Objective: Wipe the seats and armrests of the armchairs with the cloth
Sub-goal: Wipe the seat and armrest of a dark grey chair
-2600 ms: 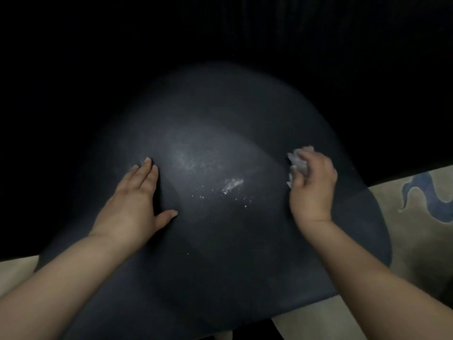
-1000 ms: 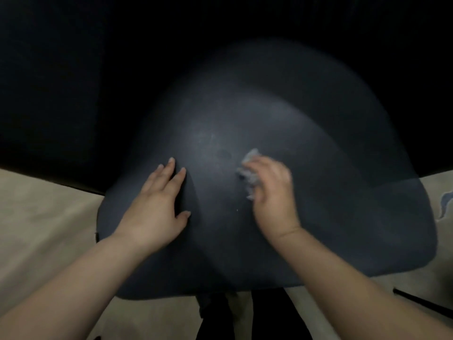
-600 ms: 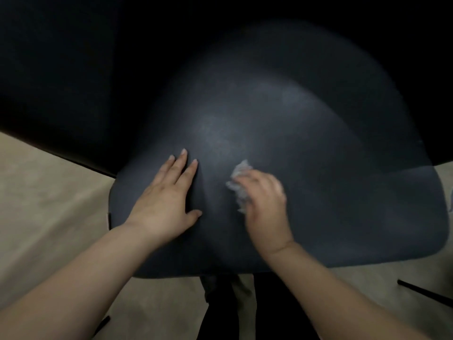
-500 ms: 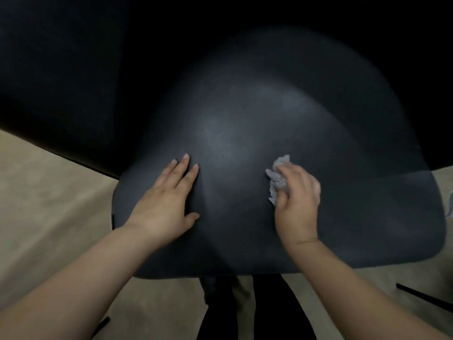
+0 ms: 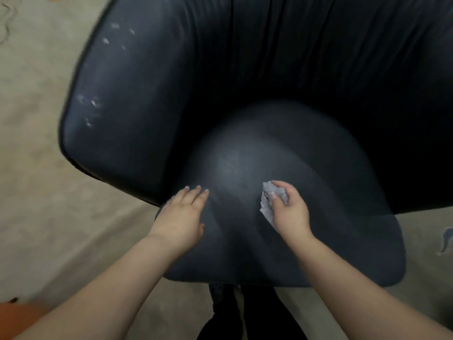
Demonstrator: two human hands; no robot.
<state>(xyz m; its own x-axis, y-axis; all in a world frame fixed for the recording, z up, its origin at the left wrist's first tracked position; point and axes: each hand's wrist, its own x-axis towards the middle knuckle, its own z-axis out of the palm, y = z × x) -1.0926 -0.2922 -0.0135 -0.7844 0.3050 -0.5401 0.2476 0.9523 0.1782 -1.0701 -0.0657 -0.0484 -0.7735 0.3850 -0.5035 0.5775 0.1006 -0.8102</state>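
Hands wipe mid-seat, edges apart.

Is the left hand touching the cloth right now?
Apart. Head view: left hand lies flat on the seat; bare seat separates it from the cloth in the right hand.

Dark armchair seat on beige floor. Left hand flat on seat's left front; right hand beside it grips crumpled grey cloth against seat.
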